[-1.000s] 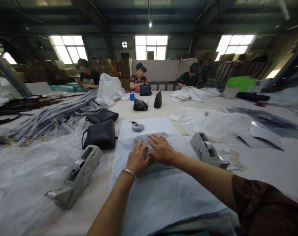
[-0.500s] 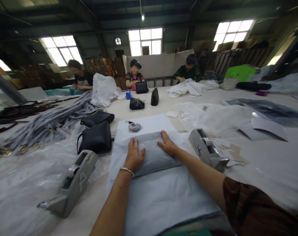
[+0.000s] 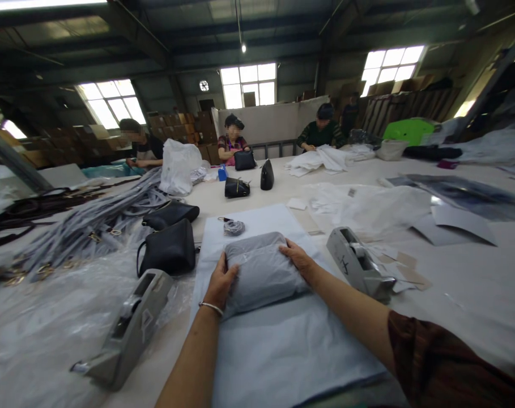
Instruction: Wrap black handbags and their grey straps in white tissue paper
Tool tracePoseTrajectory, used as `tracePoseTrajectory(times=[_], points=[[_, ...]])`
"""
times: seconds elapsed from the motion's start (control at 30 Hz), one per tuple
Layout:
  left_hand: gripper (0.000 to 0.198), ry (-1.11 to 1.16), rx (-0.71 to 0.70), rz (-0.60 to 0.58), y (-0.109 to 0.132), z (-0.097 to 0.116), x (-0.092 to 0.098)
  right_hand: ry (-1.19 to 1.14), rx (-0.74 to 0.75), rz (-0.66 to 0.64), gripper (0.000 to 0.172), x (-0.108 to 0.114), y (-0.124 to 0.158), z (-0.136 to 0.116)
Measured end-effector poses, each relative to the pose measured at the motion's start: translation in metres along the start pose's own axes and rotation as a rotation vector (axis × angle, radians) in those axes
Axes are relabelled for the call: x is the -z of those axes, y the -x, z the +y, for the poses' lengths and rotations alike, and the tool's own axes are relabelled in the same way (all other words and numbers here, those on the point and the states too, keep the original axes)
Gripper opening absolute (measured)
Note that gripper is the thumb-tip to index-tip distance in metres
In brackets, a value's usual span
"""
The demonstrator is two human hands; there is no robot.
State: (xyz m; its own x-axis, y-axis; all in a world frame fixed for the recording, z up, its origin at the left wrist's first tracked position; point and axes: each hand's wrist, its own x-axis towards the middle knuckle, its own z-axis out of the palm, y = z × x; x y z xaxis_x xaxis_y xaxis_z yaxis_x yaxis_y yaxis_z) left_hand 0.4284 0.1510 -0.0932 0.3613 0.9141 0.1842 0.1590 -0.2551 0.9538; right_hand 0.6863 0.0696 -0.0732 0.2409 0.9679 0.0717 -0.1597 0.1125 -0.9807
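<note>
A soft grey package, wrapped in thin creased film or paper, lies on a stack of pale tissue-like sheets in front of me. My left hand grips its left side, thumb on top. On the far right edge, my right hand holds it with the fingers curled around the corner. What is inside the wrapping is hidden. Just beyond the package, a coiled grey strap with a dark clip rests on the sheets.
Tape dispensers stand left and right of the sheets. Black handbags and a heap of grey straps lie to the left. Clear plastic spreads to the right. Several people sit across the table.
My hands have gone from lying flat on the package to gripping its left and right sides. The package now looks plumper, its far edge rounded.
</note>
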Motion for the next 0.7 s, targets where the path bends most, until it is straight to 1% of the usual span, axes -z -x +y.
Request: tracePoseTrajectory(times=[0.1,0.23,0.33,0.43,0.5,0.57,0.63,0.7], points=[[0.065,0.075,-0.016,0.041,0.007,0.014,0.008,-0.070,-0.030,0.006,0.052,-0.012,0.006,-0.014],[0.062,0.150,-0.052,0.066,0.018,0.040,0.027,-0.116,-0.078,0.000,0.036,-0.031,0.016,-0.038],[0.065,0.222,-0.118,0.031,0.030,0.064,0.038,-0.138,-0.089,-0.017,0.037,-0.044,0.031,-0.060],[0.071,0.232,-0.162,0.046,0.045,0.092,0.041,-0.136,-0.059,-0.038,0.043,-0.048,0.054,-0.083],[0.075,0.262,-0.166,0.081,0.054,0.113,0.037,-0.141,-0.024,-0.060,0.045,-0.042,0.072,-0.100],[0.077,0.277,-0.164,0.077,0.064,0.135,0.025,-0.155,0.020,-0.080,0.044,-0.029,0.092,-0.118],[0.077,0.278,-0.177,0.048,0.079,0.160,0.006,-0.158,0.057,-0.060,0.040,-0.011,0.117,-0.138],[0.078,0.264,-0.209,0.005,0.096,0.184,-0.020,-0.155,0.079,-0.003,0.035,0.014,0.146,-0.156]])
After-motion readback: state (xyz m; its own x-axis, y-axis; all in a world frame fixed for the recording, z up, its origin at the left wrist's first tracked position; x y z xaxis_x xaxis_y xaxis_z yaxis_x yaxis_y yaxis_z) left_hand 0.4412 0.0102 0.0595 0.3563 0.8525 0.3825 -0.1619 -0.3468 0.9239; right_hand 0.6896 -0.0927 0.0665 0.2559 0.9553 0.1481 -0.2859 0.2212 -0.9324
